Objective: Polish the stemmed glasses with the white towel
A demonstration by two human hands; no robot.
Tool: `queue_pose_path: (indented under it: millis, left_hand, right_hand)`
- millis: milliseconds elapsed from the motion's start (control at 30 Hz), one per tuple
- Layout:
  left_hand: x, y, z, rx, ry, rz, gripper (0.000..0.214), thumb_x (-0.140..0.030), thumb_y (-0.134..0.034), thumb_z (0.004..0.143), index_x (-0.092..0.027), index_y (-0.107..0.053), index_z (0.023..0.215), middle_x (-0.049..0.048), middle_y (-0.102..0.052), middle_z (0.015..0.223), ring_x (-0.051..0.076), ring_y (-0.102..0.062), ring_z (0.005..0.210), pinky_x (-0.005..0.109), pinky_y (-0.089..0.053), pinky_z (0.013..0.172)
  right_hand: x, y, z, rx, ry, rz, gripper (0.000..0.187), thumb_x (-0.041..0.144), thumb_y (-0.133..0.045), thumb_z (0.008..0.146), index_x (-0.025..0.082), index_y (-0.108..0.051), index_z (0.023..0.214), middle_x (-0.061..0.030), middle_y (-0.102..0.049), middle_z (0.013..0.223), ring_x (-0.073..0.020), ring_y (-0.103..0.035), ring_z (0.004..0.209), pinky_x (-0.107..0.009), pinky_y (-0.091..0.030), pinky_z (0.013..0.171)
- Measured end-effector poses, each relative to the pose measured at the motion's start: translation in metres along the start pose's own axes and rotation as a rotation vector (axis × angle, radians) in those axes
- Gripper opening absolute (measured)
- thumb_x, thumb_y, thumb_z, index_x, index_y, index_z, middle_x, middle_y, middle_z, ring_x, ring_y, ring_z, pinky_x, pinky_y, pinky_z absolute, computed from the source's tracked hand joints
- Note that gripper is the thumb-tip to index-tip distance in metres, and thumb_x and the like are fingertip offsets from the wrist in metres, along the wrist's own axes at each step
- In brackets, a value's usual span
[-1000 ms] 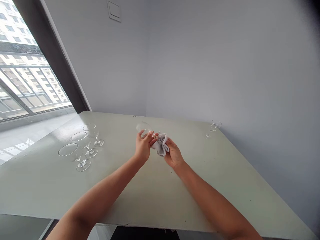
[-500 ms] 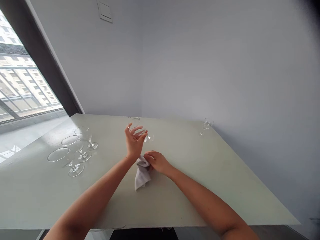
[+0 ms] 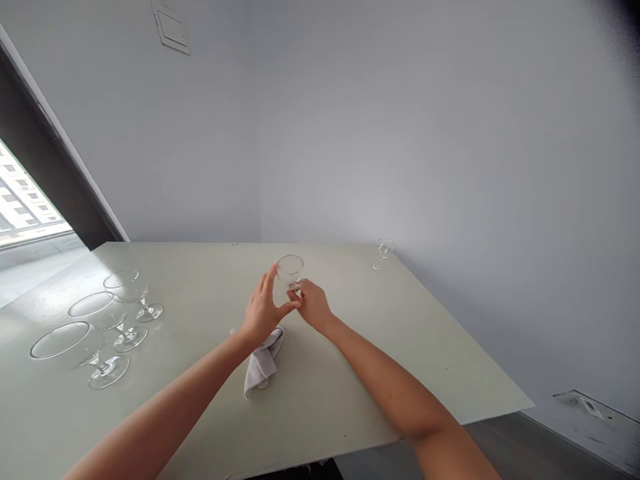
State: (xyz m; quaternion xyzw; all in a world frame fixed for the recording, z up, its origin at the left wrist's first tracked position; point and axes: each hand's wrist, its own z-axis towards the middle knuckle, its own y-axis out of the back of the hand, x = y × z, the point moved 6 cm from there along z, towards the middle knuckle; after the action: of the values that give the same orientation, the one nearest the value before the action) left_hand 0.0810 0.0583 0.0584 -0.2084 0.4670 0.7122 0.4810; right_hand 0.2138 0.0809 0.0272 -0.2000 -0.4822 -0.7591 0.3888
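A small clear stemmed glass (image 3: 290,270) is held upright above the pale table (image 3: 350,373), between my two hands. My right hand (image 3: 311,305) pinches it just below the bowl, fingers closed on the stem. My left hand (image 3: 263,310) sits against the glass on its left side, thumb near the stem and fingers raised beside the bowl. A crumpled grey cloth (image 3: 263,363) lies on the table just under my left wrist, held by neither hand.
Three wide clear coupe glasses (image 3: 107,313) stand in a row at the table's left. Another small stemmed glass (image 3: 383,252) stands at the far right corner by the wall. A window is at the far left, and the floor shows past the table's right edge.
My right hand let go of the cloth, which now lies on the table, and took the glass by its stem. The glass was turned upright. The camera view swung to the right.
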Motion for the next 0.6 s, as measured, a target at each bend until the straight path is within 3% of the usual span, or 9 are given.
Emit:
queue_pose_path:
  millis: [100,333,467,600]
  left_hand:
    - [0.019,0.003,-0.018,0.155,-0.062,0.256,0.066,-0.045,-0.059,0.073,-0.030,-0.032,0.132,0.0065,-0.031,0.141,0.027,-0.033,0.126,0.043,-0.032,0.098]
    - [0.070,0.004,-0.059,0.289,0.102,0.344,0.037,-0.044,-0.036,0.086,-0.027,-0.054,0.113,0.0036,-0.049,0.126,0.022,-0.047,0.112,0.037,-0.041,0.090]
    - [0.071,0.003,-0.057,0.285,0.131,0.298,0.034,-0.044,-0.037,0.085,-0.027,-0.059,0.105,0.0026,-0.052,0.122,0.022,-0.049,0.109,0.037,-0.041,0.091]
    - [0.069,0.004,-0.054,0.279,0.135,0.243,0.034,-0.044,-0.036,0.085,-0.028,-0.062,0.101,0.0023,-0.056,0.117,0.021,-0.052,0.105,0.035,-0.042,0.089]
  right_hand:
    - [-0.051,0.026,0.009,-0.140,-0.151,-0.037,0.022,0.035,-0.051,0.077,0.022,-0.063,0.089,-0.0024,-0.064,0.089,-0.0139,-0.055,0.067,-0.028,-0.042,0.072]
    - [-0.169,0.094,0.027,-0.374,-0.471,-0.173,0.024,0.026,-0.048,0.075,0.012,-0.063,0.087,-0.0112,-0.065,0.088,-0.0204,-0.058,0.081,-0.031,-0.039,0.078]
    - [-0.205,0.106,0.034,-0.391,-0.603,-0.229,0.020,0.024,-0.049,0.079,0.013,-0.064,0.085,-0.0105,-0.065,0.086,-0.0206,-0.058,0.083,-0.032,-0.041,0.078]
    - [-0.226,0.111,0.042,-0.369,-0.690,-0.271,0.025,0.030,-0.050,0.086,0.015,-0.056,0.105,-0.0083,-0.057,0.106,-0.0179,-0.056,0.091,-0.037,-0.046,0.079]
